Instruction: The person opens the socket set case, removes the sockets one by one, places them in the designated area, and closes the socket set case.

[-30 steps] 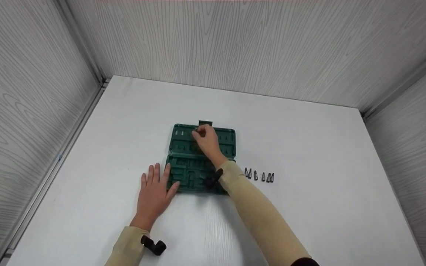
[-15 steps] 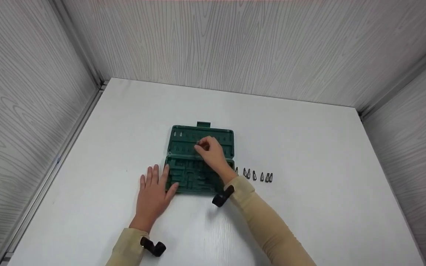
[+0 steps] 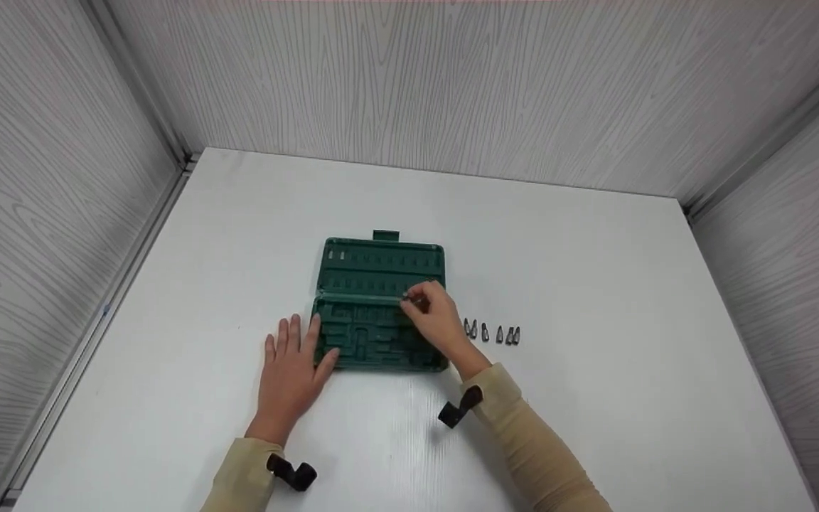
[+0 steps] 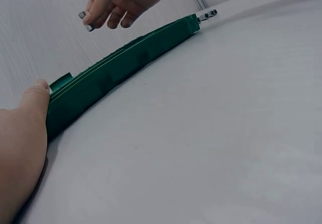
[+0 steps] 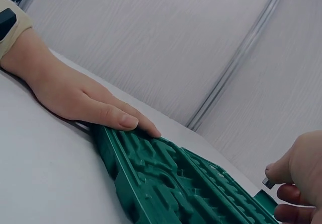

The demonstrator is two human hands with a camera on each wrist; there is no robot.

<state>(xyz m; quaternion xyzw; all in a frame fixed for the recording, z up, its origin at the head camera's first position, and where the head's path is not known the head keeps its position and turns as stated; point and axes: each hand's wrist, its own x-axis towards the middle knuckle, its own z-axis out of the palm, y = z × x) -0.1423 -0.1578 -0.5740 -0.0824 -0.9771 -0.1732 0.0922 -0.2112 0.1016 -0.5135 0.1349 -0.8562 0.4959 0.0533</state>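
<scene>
A green plastic tool case (image 3: 381, 368) lies unfolded flat, its recessed tray nearer me and its slotted lid (image 3: 381, 267) beyond. My left hand (image 3: 288, 377) rests at the tray's left edge with fingers spread; in the right wrist view its thumb and fingers lie along the rim. My right hand (image 3: 439, 316) is raised over the right part of the case, near the hinge. It pinches a small silver metal bit (image 4: 86, 21) between thumb and forefinger. Two small bits (image 3: 336, 254) sit in the lid's upper left slots.
To the right of the case, several dark metal bits (image 3: 500, 334) stand in a row on the white table (image 3: 594, 284). Grey wood-grain panels (image 3: 409, 85) enclose the table at the back and sides. The lid's latch (image 3: 386, 235) sticks out at the far edge.
My right hand has moved from the lid's upper part toward me and to the right, with the bit still pinched. My left hand keeps its place on the case.
</scene>
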